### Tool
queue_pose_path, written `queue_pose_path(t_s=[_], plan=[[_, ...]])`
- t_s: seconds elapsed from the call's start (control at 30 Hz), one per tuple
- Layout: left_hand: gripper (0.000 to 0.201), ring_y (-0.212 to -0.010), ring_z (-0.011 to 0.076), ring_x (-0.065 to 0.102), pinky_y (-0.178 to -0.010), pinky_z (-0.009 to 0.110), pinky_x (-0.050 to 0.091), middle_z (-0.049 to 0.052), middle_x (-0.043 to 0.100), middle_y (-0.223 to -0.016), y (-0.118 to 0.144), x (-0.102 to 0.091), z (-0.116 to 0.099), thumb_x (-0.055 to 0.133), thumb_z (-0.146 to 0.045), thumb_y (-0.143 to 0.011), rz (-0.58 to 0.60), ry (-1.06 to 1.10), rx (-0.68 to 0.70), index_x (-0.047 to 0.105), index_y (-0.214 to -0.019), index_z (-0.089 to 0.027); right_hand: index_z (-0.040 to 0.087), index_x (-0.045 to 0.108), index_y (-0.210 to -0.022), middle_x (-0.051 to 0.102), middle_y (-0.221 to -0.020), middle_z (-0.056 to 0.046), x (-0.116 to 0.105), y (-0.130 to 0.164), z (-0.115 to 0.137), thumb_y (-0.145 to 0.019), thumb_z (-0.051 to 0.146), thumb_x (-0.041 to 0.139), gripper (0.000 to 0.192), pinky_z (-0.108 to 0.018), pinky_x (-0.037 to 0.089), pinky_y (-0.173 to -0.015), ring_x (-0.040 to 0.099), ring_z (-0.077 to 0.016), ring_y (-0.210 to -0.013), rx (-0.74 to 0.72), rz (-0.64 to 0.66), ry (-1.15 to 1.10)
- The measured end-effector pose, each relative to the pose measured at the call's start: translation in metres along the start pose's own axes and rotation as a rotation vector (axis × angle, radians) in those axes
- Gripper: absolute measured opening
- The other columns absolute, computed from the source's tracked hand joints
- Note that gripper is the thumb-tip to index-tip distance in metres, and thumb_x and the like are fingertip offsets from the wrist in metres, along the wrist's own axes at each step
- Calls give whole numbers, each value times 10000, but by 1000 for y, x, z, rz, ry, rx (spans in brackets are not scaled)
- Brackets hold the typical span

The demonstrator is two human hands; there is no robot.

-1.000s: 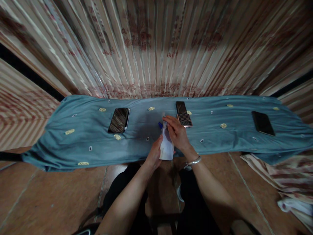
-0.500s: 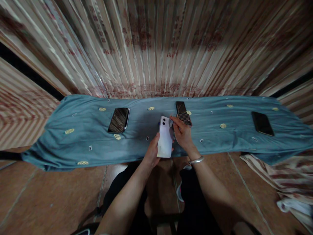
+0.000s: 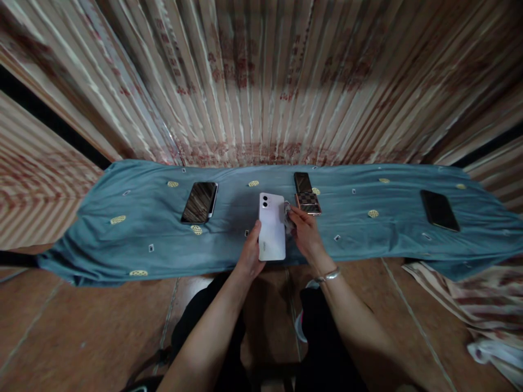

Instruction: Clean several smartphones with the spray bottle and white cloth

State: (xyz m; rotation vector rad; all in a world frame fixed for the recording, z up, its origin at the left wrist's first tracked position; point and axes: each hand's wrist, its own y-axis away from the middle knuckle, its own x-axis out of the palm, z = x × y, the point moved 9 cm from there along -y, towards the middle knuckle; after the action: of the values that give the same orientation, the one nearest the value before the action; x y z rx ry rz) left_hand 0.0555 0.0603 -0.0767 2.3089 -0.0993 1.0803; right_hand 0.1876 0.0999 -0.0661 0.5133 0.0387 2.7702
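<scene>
A pale lilac-white smartphone [image 3: 272, 228] is held up over the near side of the cloth-covered table, its back with two dark camera lenses facing me. My left hand [image 3: 250, 257] grips its lower left edge, thumb along the side and the other fingers hidden behind. Pinched in my right hand [image 3: 307, 233] is a small crumpled greyish cloth [image 3: 288, 219], right at the phone's right edge. Just beyond that hand lies an open flip phone [image 3: 308, 200] with a checked pattern.
Blue patterned fabric [image 3: 229, 239] covers the narrow table. On the left lies a dark-screened phone [image 3: 198, 202] on top of a lighter one [image 3: 213, 200]; another dark phone [image 3: 439, 210] lies far right. A pleated curtain [image 3: 253, 98] hangs behind the table.
The phone has shifted slightly left and stands straighter. My right hand has moved from across its upper right back to its right edge, and the crumpled cloth shows more clearly.
</scene>
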Motion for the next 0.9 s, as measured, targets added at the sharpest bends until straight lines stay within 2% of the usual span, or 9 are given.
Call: queue_pose_path(t_s=[0.13,0.23,0.37,0.47,0.57,0.77,0.9], plan=[[415,-923,234,740,-928,339,551,121,779,-993,-3,-3,-10,490,-366,-985,-59,14,69,648,-1245,-84,238,782,-878,784,-834,-9,5,9,-9,-607,432,842,339,-270,562,-644,688,-147,-697,72,27,-34],[441,-835,215,742,-889,322,554,118,782,-919,-6,-5,-17,425,-351,-1008,-98,27,102,632,-1267,-60,233,781,-911,792,-873,-22,11,16,-13,-637,467,835,364,-308,582,-691,707,-175,-744,78,95,15],[487,-845,234,741,-872,331,557,129,780,-929,-11,-8,-26,474,-409,-982,-85,39,146,632,-1280,-57,238,783,-925,792,-924,-21,16,28,-18,-642,469,837,369,-336,589,-757,718,-196,-825,90,145,59],[489,-854,244,742,-848,332,566,125,781,-936,-13,-12,-31,489,-450,-968,-90,30,172,665,-1234,-79,230,782,-873,788,-871,-15,18,36,-27,-578,427,879,367,-317,589,-726,705,-175,-757,156,140,6],[478,-843,243,743,-811,324,573,117,782,-906,-13,-15,-34,478,-461,-970,-113,2,180,685,-1180,-85,221,766,-815,762,-770,-1,22,42,-32,-581,389,876,308,-285,574,-634,669,-146,-655,207,163,-16],[396,-881,238,739,-832,318,561,95,780,-888,-14,-16,-35,544,-380,-945,-153,-110,213,661,-1177,-81,207,742,-770,726,-710,16,21,42,-20,-598,326,837,229,-240,532,-587,623,-112,-602,195,156,-22],[351,-959,196,711,-810,248,536,38,765,-1001,-15,-12,-45,652,-305,-879,-102,-198,382,653,-1202,-168,201,726,-782,686,-667,29,17,38,-6,-646,352,782,211,-228,474,-526,572,-101,-550,132,147,50]])
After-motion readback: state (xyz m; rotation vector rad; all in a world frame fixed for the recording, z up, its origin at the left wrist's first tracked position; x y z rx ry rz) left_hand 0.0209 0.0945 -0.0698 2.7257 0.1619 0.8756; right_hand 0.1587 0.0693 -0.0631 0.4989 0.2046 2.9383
